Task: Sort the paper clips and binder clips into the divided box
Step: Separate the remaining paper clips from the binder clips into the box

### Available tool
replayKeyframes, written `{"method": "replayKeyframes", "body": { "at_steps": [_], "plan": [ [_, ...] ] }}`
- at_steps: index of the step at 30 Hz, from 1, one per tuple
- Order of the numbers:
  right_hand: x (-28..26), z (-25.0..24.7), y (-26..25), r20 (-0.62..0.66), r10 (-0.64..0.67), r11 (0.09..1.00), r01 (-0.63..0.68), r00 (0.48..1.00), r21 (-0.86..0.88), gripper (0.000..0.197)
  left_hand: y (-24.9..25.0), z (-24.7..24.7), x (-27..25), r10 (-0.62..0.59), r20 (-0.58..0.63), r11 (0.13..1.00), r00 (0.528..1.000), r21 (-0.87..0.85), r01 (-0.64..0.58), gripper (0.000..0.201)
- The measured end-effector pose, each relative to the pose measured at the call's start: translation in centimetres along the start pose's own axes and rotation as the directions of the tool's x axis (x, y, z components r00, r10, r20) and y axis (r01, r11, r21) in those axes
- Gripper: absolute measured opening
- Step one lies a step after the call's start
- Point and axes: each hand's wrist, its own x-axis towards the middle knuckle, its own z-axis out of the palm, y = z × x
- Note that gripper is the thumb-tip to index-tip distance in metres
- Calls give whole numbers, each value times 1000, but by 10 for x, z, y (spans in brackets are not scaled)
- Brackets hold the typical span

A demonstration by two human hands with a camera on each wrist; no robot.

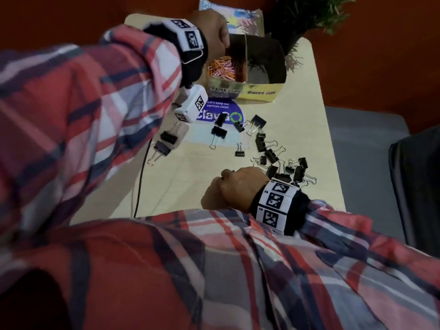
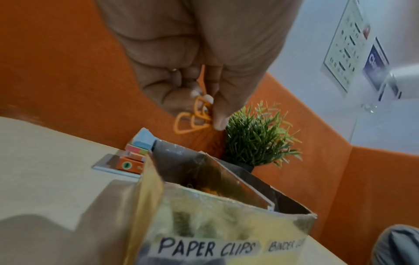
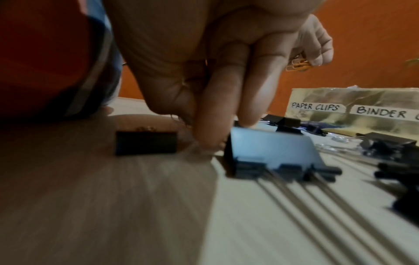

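My left hand [image 1: 214, 27] hovers over the divided box [image 1: 257, 92], above its "PAPER CLIPS" side, which holds a heap of orange and pink paper clips [image 1: 223, 67]. In the left wrist view its fingers [image 2: 217, 114] pinch a few orange paper clips [image 2: 190, 123] above the box [image 2: 226, 224]. The "BINDER CLIPS" side looks bare. My right hand [image 1: 233, 186] is low on the table beside a pile of black binder clips [image 1: 292, 171]. In the right wrist view its curled fingers [image 3: 211, 136] pinch the edge of one black binder clip [image 3: 272, 154]. Another clip [image 3: 146, 143] lies just left.
More binder clips [image 1: 266, 144] trail across the table towards a blue sticker [image 1: 221, 115], and two [image 1: 164, 144] lie at the left. A potted plant [image 1: 309, 15] and stacked packets [image 1: 238, 20] stand behind the box. A black cable [image 1: 140, 182] runs to the front edge.
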Motion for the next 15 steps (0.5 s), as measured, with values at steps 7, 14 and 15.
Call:
{"method": "replayKeyframes", "body": {
  "at_steps": [7, 14, 15],
  "plan": [
    [12, 1, 27, -9, 165, 939, -154, 986, 308, 18, 5, 30, 37, 53, 194, 984, 980, 156, -85, 23],
    [23, -37, 93, -63, 427, 754, -316, 902, 576, 10, -40, 7, -7, 47, 46, 998, 998, 44, -49, 28],
    [28, -45, 102, -106, 455, 755, -320, 884, 572, 12, -53, 2, -21, 12, 52, 998, 999, 55, -15, 29]
  ]
}}
